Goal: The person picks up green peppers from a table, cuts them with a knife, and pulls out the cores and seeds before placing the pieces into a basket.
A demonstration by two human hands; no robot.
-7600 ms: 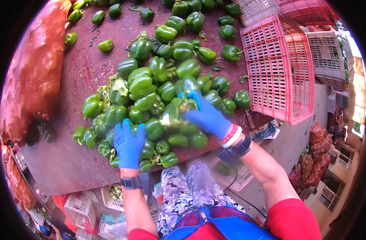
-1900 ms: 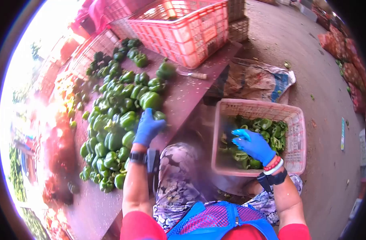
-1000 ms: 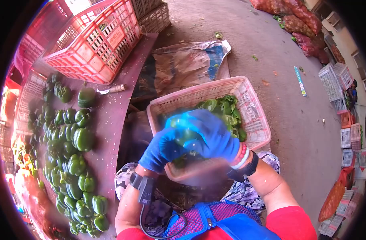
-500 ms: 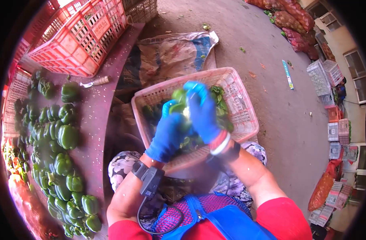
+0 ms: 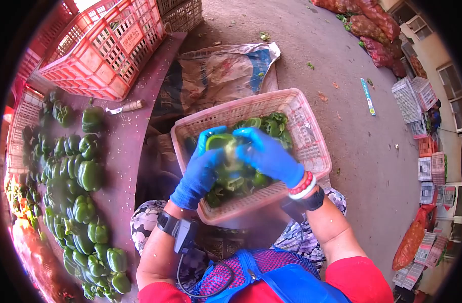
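Both my hands wear blue gloves and are held over a pink basket (image 5: 311, 136) that contains green pepper pieces (image 5: 274, 126). My left hand (image 5: 203, 166) is wrapped round the left side of an opened green pepper (image 5: 221, 143). On its right side, my right hand (image 5: 266, 154) grips the same pepper, with a pale core showing between the hands, blurred by motion. Many whole green peppers (image 5: 91, 175) lie in rows on the purple-red table at the left. A knife (image 5: 127, 106) with a wooden handle rests on that table.
A red crate (image 5: 104, 50) stands on the table at the upper left. Beyond the basket, a worn sack (image 5: 215, 70) lies on the ground. Filled net bags (image 5: 375, 25) and stacked crates (image 5: 407, 101) line the right side.
My hands have moved slightly down and further apart, and the pepper between them now shows a wide opening. The whole view has shifted slightly.
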